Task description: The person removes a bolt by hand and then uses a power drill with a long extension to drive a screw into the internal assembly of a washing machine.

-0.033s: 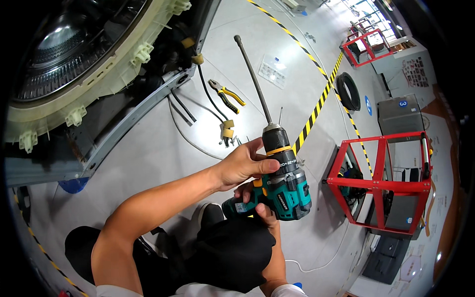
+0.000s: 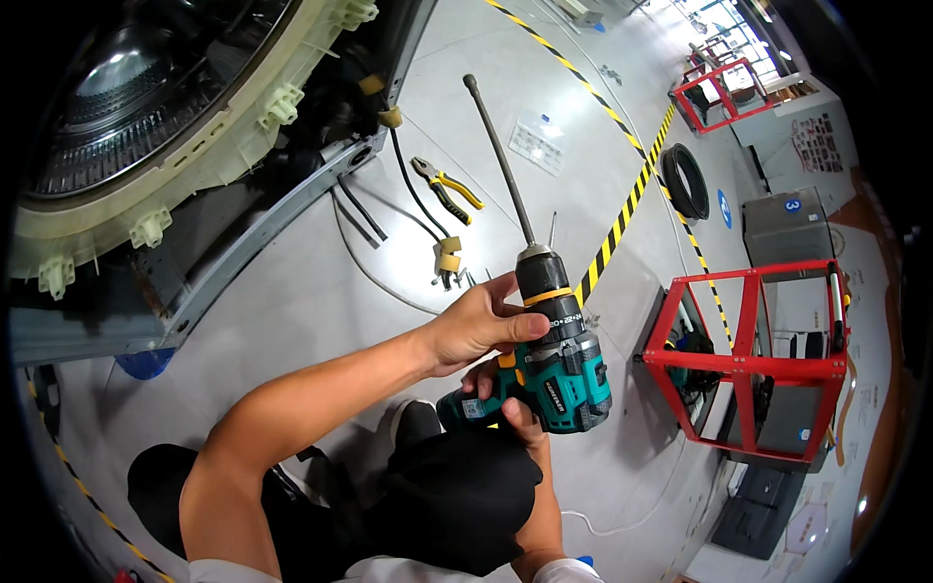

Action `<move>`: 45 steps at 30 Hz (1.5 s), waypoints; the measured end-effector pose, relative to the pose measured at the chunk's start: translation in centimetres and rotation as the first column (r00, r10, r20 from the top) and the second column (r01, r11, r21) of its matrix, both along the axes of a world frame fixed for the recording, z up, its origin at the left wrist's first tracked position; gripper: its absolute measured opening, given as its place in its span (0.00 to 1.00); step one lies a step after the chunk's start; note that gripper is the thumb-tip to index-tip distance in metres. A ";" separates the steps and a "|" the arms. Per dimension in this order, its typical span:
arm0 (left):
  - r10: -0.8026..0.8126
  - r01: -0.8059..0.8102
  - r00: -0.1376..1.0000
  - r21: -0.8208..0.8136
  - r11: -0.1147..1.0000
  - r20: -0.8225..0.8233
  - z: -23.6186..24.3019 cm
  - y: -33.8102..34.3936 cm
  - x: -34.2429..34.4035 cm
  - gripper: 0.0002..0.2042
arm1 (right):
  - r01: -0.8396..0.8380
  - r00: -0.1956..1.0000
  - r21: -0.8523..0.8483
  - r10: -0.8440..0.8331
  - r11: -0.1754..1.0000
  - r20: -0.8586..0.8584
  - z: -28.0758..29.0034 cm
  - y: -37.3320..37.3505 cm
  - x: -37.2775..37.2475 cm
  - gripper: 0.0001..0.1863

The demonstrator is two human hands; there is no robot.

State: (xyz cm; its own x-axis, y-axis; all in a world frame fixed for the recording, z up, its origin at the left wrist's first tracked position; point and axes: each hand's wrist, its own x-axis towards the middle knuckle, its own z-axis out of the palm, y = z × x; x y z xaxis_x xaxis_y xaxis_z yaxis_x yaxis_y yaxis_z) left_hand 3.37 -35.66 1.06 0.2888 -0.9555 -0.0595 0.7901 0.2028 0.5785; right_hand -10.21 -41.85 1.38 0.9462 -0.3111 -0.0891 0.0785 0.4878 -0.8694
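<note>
A green and black cordless drill (image 2: 562, 387) is held up in front of me with a long dark rod-shaped bit (image 2: 501, 155) in its chuck, pointing away and slightly left. My left hand (image 2: 481, 325) is closed around the drill's front collar, just behind the chuck, with its thumb across the black ring. Lower down, my right hand (image 2: 527, 429) grips the handle; part of it is hidden behind the drill and my knee. Beyond my left hand, pliers (image 2: 447, 188) with yellow and black handles lie on the floor.
At the left stands an opened washing machine with a metal drum (image 2: 107, 117) and cream plastic rim (image 2: 209, 146). Loose cables (image 2: 413, 185) hang from it. A red-framed cart (image 2: 743, 364) stands at the right. A black rubber ring (image 2: 684, 182) and a clear parts box (image 2: 536, 145) lie farther off.
</note>
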 end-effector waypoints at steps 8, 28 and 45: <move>-0.014 0.014 1.000 -0.007 1.000 0.016 0.1 -0.8 -0.6 0.39 | 0.039 0.993 -0.261 -0.066 0.964 -0.097 -1.7 -0.8 -0.8 0.14; 0.003 0.000 0.999 -0.049 0.999 0.050 0.1 -1.5 0.0 0.40 | 0.084 0.990 -0.237 -0.108 0.968 -0.089 -1.4 -0.8 0.3 0.17; -0.048 0.021 0.972 0.115 0.993 0.231 20.0 0.7 -2.1 0.31 | 0.124 0.948 -0.036 -0.129 0.992 -0.290 22.3 -4.3 -1.0 0.16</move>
